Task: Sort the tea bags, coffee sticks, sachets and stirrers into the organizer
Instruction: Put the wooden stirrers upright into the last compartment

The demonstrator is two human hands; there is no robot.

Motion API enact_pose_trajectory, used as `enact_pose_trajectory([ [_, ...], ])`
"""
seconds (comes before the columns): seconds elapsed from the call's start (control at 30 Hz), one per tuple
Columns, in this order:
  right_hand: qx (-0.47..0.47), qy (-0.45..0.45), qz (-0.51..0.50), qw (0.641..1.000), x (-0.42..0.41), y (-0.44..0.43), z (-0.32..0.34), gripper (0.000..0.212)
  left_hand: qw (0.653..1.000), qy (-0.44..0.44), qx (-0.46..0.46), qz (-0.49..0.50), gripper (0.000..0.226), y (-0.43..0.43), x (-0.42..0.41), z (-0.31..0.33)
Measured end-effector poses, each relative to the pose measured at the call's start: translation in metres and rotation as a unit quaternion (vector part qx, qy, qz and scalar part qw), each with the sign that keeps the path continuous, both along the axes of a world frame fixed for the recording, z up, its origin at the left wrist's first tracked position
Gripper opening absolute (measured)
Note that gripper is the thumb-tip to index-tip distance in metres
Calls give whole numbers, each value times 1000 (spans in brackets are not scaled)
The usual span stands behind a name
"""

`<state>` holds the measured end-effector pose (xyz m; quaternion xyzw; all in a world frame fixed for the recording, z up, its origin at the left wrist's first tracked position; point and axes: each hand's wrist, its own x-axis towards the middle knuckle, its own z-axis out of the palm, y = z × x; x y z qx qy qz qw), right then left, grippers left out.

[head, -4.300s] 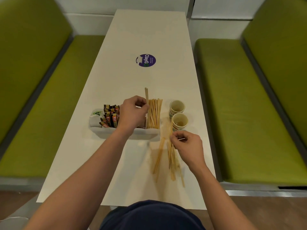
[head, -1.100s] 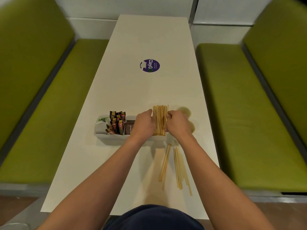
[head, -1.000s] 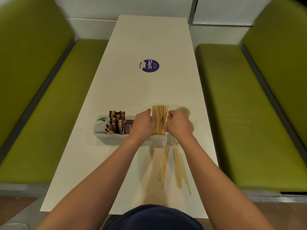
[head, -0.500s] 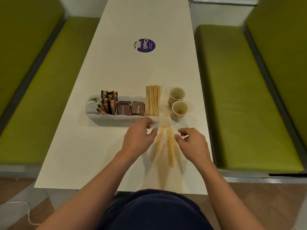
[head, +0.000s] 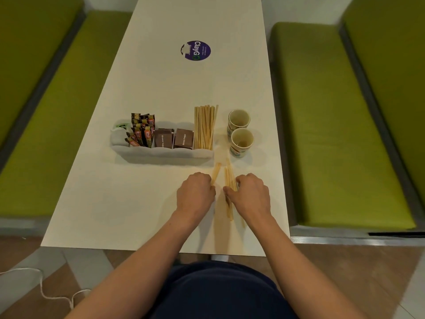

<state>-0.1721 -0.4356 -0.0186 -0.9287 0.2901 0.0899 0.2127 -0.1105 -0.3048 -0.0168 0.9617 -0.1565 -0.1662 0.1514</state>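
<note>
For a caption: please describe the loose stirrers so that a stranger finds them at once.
Find the white organizer on the long table. In front of its right end, the loose stirrers lie between the left hand and right hand. Unlike the standing stirrers in the organizer, they lie flat.

I'm looking down into a booth.
White table [head: 161, 84] runs toward 12 o'clock; green bench [head: 59, 116] at 9, second bench [head: 333, 134] at 3; wood floor [head: 345, 272] at 6.
</note>
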Motion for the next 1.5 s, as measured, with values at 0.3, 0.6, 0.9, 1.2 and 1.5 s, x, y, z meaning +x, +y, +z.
enact_pose_trajectory([
  [0.3,-22,42,-21,999,17,0,3,12,999,20,50,-2,9,-1,11,10],
  [0.6,-25,72,-5,997,28,-2,5,21,994,15,97,-51,22,6,14,14],
  [0.9,82,38,-27,996,24,-14,3,15,995,37,-84,-30,17,25,35,42],
  [1.2,157,-7,-14,987,21,-14,14,11,918,-7,-381,111,11,4,111,100],
  [1.5,251,-213,-76,941,36,-15,68,7,902,13,-395,172,9,-10,125,69],
])
